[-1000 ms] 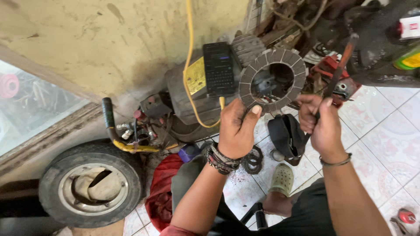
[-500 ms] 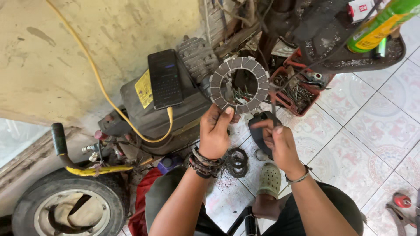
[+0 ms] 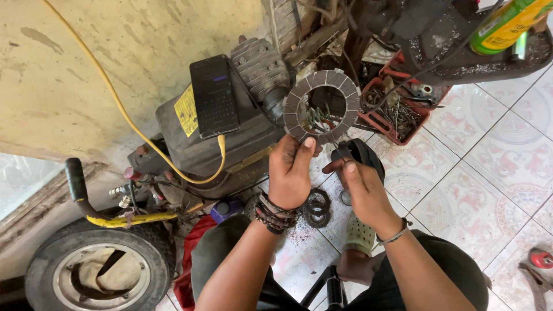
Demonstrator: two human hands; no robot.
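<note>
while pinched at its lower rim by the left hand (image 3: 290,173), the friction ring (image 3: 322,106) is raised above the stacked rings (image 3: 315,208) for inspection; the right hand (image 3: 362,193), beside them, is loosely curled, apparently empty.

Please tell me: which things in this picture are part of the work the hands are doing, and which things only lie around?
In the work:
- left hand holding a ring-shaped friction disc
- right hand
- dark rings on the floor

Lying about:
- phone on the compressor
- red tray of screws
- wheel
- green bottle
</note>
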